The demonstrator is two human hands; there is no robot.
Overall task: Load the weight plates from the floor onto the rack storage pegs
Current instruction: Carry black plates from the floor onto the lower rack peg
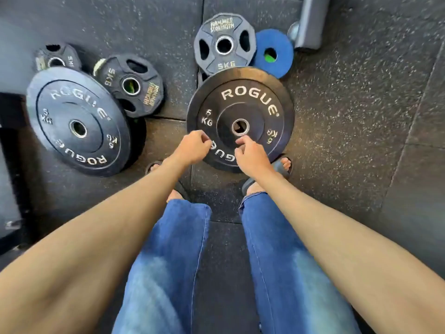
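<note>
left hand, right hand curled over rogue plate on floor

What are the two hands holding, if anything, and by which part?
A firm grip cannot be told. The left hand curls its fingers at the near rim of the right Rogue plate; the right hand curls just below its centre hole.

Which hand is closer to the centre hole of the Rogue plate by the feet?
Right. The right hand is just below the centre hole, almost at its ring; the left hand is farther, over the lower-left rim of the Rogue plate.
</note>
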